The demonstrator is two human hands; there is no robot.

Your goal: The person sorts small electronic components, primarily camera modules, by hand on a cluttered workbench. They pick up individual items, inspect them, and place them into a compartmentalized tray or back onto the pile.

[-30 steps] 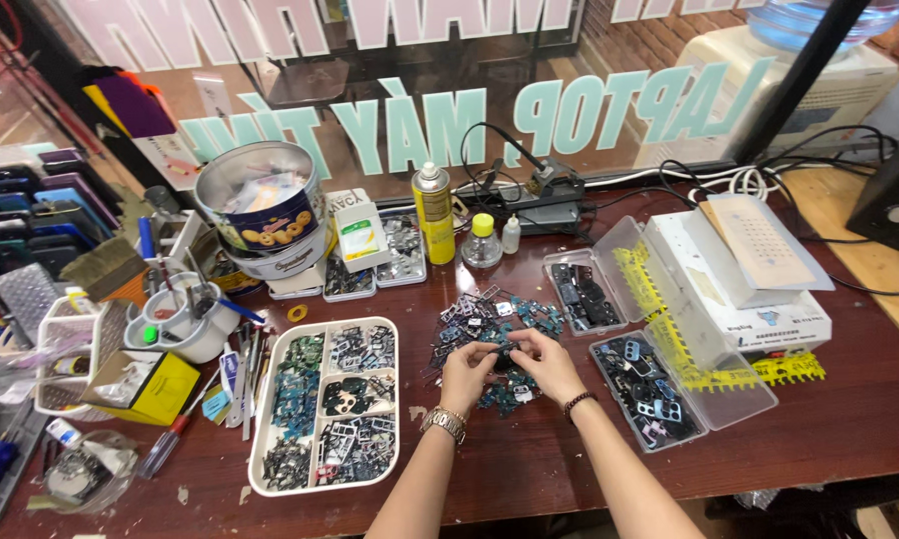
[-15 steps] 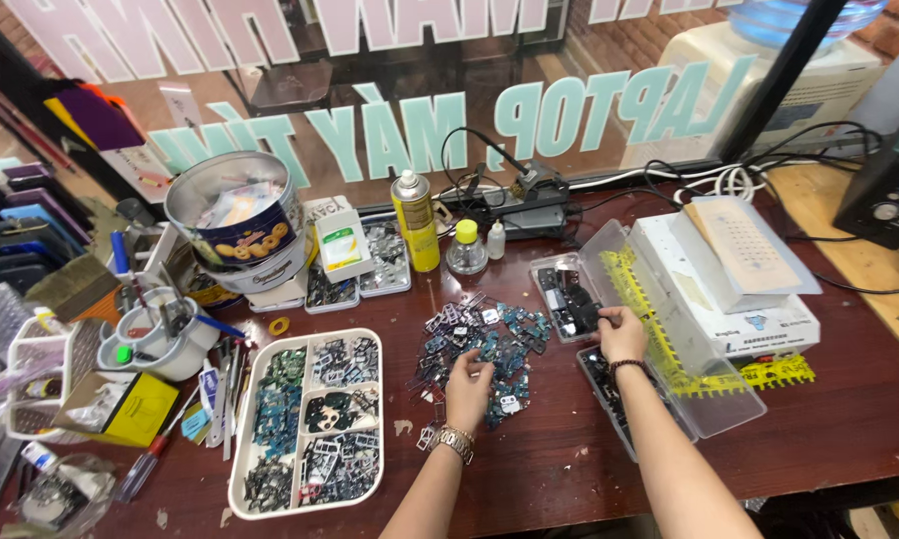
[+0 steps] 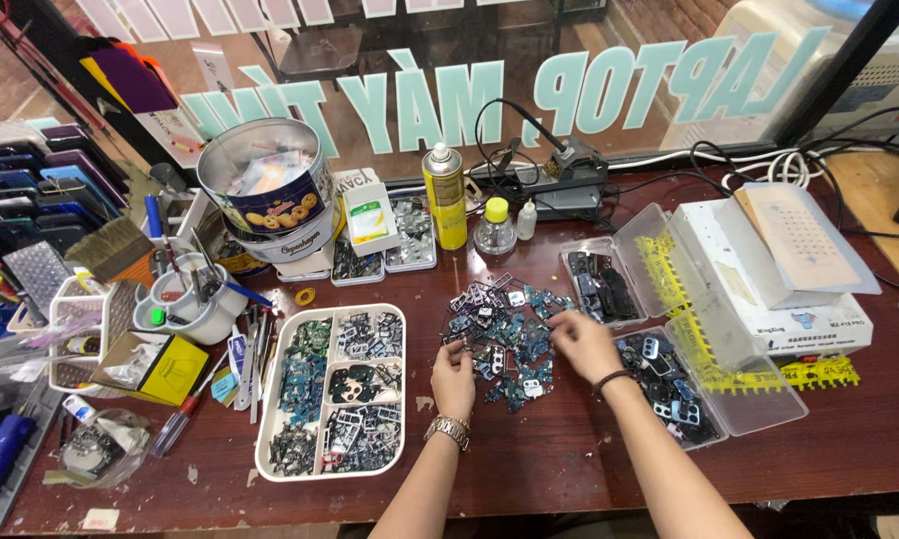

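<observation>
Thin metal and plastic, the loose parts (image 3: 504,334) look light, stiff, snaggy — we pinch edges; left hand (image 3: 453,377) nips one, right hand (image 3: 581,342) spreads over the pile.

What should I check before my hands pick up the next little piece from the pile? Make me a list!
1. Left hand at the loose pile of small parts: ok, its fingers touch the pile's near left edge.
2. Right hand at the pile: ok, it rests on the right side.
3. Is either hand already pinching a piece: cannot tell, the parts are too small.
4. White divided tray within reach: ok, it sits just left of the left hand, its sections holding sorted parts.
5. Clear boxes open: ok, both lids are folded back, right of the pile.
6. Spray can out of the way: ok, upright behind the pile.
</observation>
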